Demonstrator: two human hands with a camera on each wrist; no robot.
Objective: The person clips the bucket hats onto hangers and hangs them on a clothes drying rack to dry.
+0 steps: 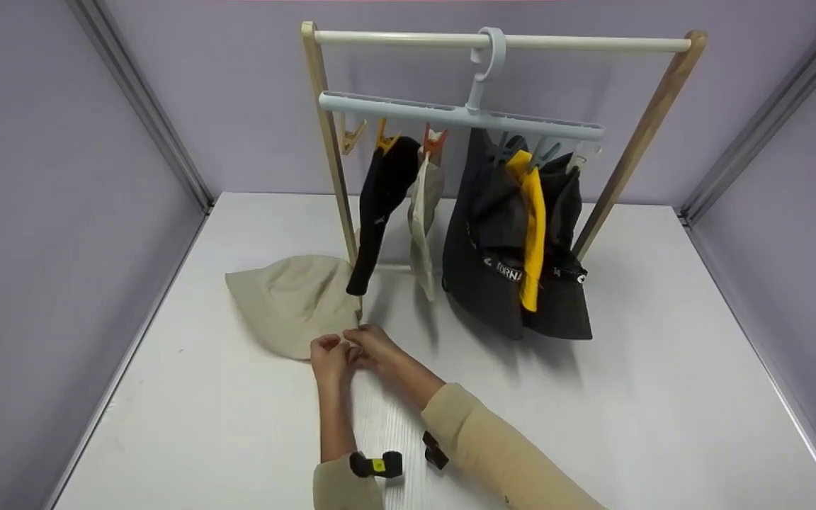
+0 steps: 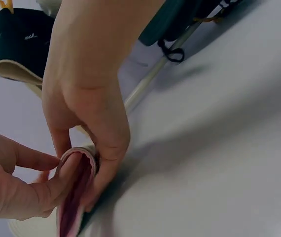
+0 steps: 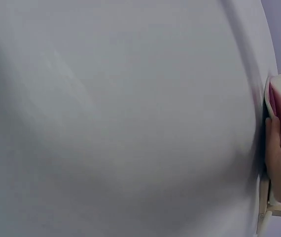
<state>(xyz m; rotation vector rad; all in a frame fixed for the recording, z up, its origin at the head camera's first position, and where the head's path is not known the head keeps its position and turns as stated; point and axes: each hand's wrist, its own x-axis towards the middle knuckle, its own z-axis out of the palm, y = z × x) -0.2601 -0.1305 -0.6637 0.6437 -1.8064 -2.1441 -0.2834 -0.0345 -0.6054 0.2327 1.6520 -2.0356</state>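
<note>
A beige bucket hat [image 1: 295, 301] lies on the white table, left of the clothes rack's near leg. My left hand [image 1: 330, 358] and right hand [image 1: 372, 343] meet at its near right edge. Up close in the left wrist view, the rim [image 2: 77, 151] makes a narrow loop with a pinkish inside. Left thumb and finger pinch that rim from one side, while the right hand grips it from the other. In the right wrist view, the folded hat edge [image 3: 272, 94] shows at the far right with fingers around it.
A wooden rack with a white bar [image 1: 408, 39] carries a pale blue hanger [image 1: 408, 108] with several clothespins. From it hang a black fabric piece [image 1: 378, 205], a pale one [image 1: 422, 227] and a large black hat [image 1: 482, 283] with a yellow strip [image 1: 533, 234]. Purple-grey walls enclose the table.
</note>
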